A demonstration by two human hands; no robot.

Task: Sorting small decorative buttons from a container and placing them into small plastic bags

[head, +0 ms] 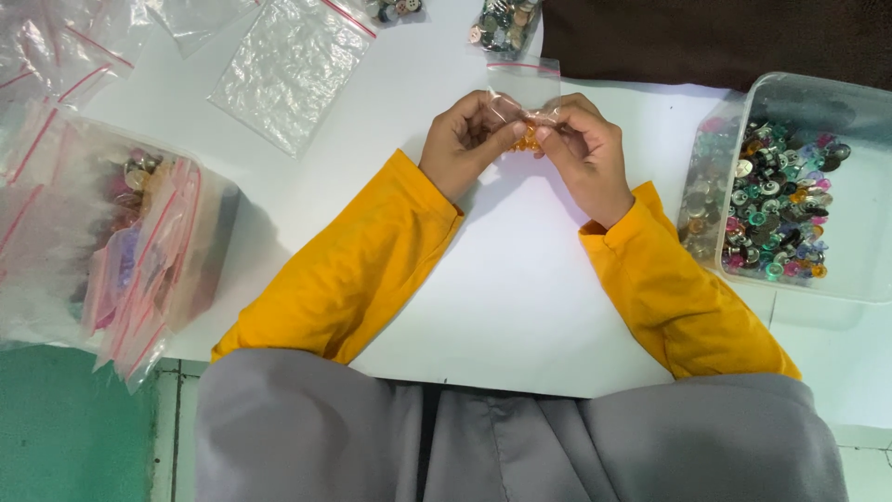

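My left hand (465, 141) and my right hand (587, 149) meet over a white sheet (520, 279), both in yellow sleeves. Together they pinch a small clear zip bag (523, 84) with a red strip at its top. The bag stands up between my fingertips, and a few orange buttons (528, 141) sit at its bottom, partly hidden by my fingers.
A clear plastic tub (864, 186) at the right holds several mixed coloured buttons. A pile of filled zip bags (121, 242) lies at the left. Empty zip bags (290, 65) and two filled ones (506, 23) lie at the far edge. A dark brown cloth (725, 37) is at the top right.
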